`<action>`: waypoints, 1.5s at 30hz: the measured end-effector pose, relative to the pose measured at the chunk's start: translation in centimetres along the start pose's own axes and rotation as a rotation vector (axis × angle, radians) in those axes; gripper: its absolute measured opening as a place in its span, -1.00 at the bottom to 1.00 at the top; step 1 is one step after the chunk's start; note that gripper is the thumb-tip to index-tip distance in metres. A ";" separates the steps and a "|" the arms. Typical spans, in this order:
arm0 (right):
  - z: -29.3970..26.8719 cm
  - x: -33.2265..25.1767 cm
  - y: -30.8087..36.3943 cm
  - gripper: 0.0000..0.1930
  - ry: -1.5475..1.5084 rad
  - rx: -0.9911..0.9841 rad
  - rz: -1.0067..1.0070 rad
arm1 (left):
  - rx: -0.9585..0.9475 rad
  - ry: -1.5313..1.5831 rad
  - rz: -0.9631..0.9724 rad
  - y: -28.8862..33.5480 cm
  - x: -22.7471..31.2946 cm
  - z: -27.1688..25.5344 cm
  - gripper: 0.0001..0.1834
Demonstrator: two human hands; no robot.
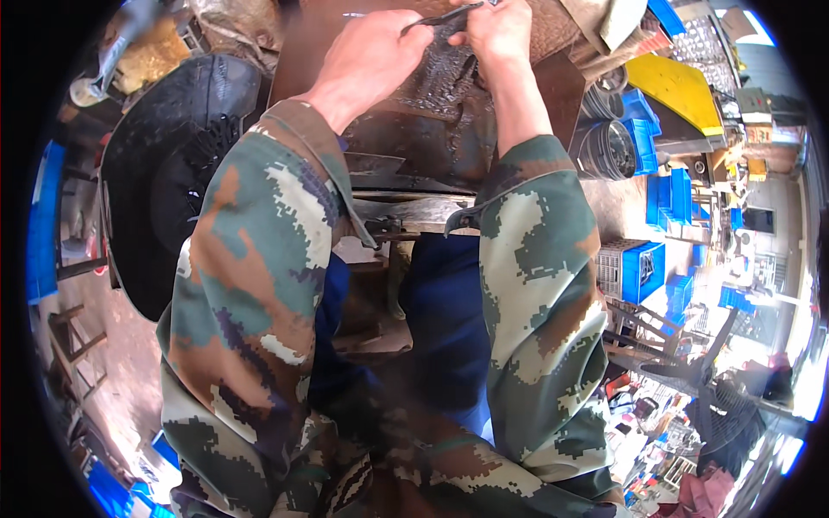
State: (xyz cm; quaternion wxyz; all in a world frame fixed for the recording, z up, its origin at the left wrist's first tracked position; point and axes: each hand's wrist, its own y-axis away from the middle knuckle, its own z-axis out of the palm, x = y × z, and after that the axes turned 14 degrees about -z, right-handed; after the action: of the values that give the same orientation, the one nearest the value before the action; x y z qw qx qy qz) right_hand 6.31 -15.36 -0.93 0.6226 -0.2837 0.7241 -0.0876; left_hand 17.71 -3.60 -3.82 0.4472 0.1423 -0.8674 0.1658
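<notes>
Camouflage-patterned cloth sleeves [544, 268] lead to left hand [376, 52] and right hand [499, 34], both nearly closed, gripping one slim dark metallic-looking piece [446, 15] over the brown bench [397, 138], past its near edge; seemingly mid-handling, next needing steady control.

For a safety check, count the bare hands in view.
2: left hand at the left end of a thin dark piece, right hand near its right end, both near the picture's top. Others may be hidden.
</notes>
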 end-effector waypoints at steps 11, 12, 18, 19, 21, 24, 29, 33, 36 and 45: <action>-0.5 -1.8 0.5 -0.86 0.105 -0.007 0.042 | -0.086 0.081 -0.122 0.1 0.4 -0.2 -0.63; -0.9 -1.9 0.5 -0.86 0.108 0.008 0.045 | -0.089 0.088 -0.107 0.0 0.4 0.1 -0.62; -0.6 -2.5 0.7 -0.82 0.116 -0.015 0.061 | -0.071 0.034 -0.056 -0.7 -1.3 0.1 -0.58; -0.5 -2.6 0.8 -0.82 0.087 -0.012 0.098 | -0.070 0.074 -0.076 -0.5 -1.1 0.0 -0.58; -1.3 -2.1 0.5 -0.80 0.144 0.016 0.031 | -0.082 0.159 -0.098 -0.4 0.0 0.6 -0.60; -0.9 -1.9 0.6 -0.75 0.334 0.010 -0.040 | -0.059 0.248 -0.111 -0.6 -0.4 0.6 -0.62; 1.3 -2.0 1.1 -0.73 0.736 0.179 -0.025 | -0.089 0.319 -0.148 -1.0 -0.9 0.7 -0.61; -2.2 -2.6 1.1 -0.73 0.223 -0.054 0.035 | -0.078 0.237 -0.180 -0.9 -0.5 1.2 -0.61; -2.1 -2.6 1.1 -0.73 0.233 -0.035 0.023 | -0.101 0.256 -0.168 -1.2 -0.8 1.5 -0.60; -1.2 -1.5 0.6 -0.75 0.239 -0.025 0.019 | -0.088 0.274 -0.227 -0.8 -0.6 1.2 -0.58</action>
State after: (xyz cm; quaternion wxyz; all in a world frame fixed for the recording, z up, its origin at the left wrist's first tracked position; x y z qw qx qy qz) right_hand 5.11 -14.34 0.31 0.5289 -0.2722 0.7969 -0.1058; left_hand 17.50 -4.81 -4.84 0.5829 0.1958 -0.7829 0.0941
